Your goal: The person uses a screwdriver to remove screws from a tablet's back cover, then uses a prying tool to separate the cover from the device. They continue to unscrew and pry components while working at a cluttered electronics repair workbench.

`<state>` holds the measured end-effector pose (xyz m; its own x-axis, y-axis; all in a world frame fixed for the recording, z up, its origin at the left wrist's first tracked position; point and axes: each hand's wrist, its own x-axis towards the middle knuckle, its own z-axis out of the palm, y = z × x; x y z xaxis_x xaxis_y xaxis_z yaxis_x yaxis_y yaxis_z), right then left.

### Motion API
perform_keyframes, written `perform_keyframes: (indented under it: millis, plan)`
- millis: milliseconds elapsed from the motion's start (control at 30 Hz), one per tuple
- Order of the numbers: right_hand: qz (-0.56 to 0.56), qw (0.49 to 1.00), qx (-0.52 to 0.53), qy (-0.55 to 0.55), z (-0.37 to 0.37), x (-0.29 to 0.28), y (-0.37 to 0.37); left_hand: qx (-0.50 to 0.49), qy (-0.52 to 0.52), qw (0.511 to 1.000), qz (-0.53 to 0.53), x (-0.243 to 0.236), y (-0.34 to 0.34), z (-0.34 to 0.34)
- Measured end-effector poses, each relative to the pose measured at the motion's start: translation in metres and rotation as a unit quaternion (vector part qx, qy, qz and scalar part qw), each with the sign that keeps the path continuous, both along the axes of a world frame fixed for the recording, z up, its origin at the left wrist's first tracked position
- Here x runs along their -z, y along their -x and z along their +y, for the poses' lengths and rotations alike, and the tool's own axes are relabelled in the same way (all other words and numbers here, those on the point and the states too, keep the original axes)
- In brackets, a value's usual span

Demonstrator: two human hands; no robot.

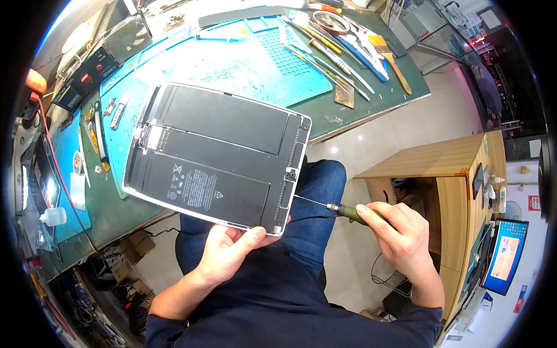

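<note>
My left hand (231, 253) grips the near edge of an opened tablet (223, 130), thumb on top and fingers underneath. The tablet has no screen on it; black battery cells and a silver frame show. Its far left part lies over the blue work mat, while the near right part sticks out above my lap. In my right hand (400, 232) is a thin-tipped tool with a green handle (353, 214), perhaps a screwdriver. Its slim metal shaft points left at the tablet's right edge; whether the tip touches it I cannot tell.
A blue silicone mat (232, 64) covers much of the green bench (400, 98). Tweezers, pens and a wooden-handled brush (397, 65) lie at the back right. At the left stand a black bench device (87, 78) and a small bottle (53, 217). A wooden cabinet (423, 156) stands right.
</note>
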<state>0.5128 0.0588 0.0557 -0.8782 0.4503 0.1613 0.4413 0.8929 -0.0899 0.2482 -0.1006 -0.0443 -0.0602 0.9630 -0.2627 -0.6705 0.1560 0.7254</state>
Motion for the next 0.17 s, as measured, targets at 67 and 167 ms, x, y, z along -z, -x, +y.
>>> perform_keyframes:
  millis: [67,167]
  plan:
    - [0.001,1.000,0.001,-0.001,-0.0003,0.0006,-0.0002,-0.001,0.004,1.000,0.001,-0.0005,-0.0003,-0.0002]
    - [0.001,1.000,-0.001,-0.003,-0.0005,0.0005,-0.0013,-0.001,0.011,1.000,0.001,-0.0013,-0.0002,-0.0003]
